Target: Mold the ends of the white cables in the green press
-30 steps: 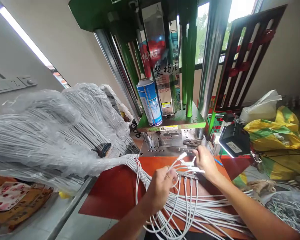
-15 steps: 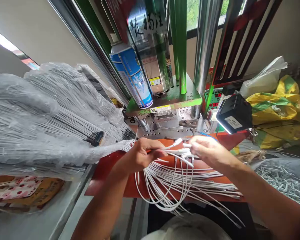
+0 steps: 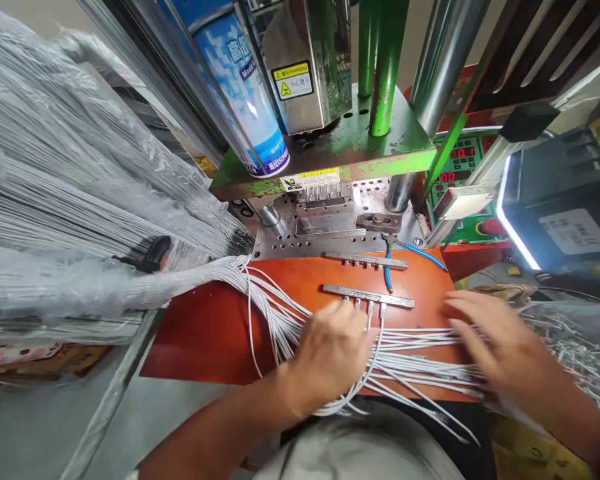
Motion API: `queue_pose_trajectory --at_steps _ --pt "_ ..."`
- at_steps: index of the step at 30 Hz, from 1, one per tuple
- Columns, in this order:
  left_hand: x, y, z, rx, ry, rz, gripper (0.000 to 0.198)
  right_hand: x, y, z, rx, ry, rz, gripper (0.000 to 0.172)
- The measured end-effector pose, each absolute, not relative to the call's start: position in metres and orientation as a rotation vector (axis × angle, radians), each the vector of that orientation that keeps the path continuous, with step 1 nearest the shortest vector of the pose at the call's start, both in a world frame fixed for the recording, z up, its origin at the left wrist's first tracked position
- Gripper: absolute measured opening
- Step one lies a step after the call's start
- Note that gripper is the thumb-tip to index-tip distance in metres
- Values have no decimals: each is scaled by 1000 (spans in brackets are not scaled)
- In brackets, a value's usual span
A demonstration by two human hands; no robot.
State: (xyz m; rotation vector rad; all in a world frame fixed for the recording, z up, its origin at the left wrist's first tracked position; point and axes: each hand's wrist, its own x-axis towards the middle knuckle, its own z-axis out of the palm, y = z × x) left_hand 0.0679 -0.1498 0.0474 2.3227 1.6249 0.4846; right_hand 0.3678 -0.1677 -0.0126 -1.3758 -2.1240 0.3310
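My left hand (image 3: 330, 357) lies curled over the white cables (image 3: 420, 357), right at the long steel bar (image 3: 367, 297), whose underside takes several cable plugs. The bar sits on the orange-red work board (image 3: 300, 287). My right hand (image 3: 503, 340) is blurred, fingers spread, just above the cable ends at the right and holding nothing. A second steel bar (image 3: 365, 261) lies farther back, close to blue-handled pliers (image 3: 387, 267). The cables run from a plastic-wrapped bundle (image 3: 55, 200) across the board.
An injection moulding press stands behind the board, with its steel mould plate (image 3: 325, 223), green platen (image 3: 330, 163) and steel columns. A blue spray can (image 3: 240, 87) stands on the platen. A control panel (image 3: 460, 173) and black lamp housing (image 3: 565, 213) are at right.
The steel bar with its plugged cables now lies on the board instead of being among my fingers. My hands have moved apart, and the view has tilted down and closer to the board.
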Motion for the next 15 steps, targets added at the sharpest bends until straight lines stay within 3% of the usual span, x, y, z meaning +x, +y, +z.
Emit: queue_pose_trajectory --at_steps 5,15 --pt "117 -171 14 2536 1701 84 21 287 -147 -26 -1312 -2295 386 24" --pt "107 -172 21 2527 1694 -73 18 278 -161 -35 -1327 -2300 198 23"
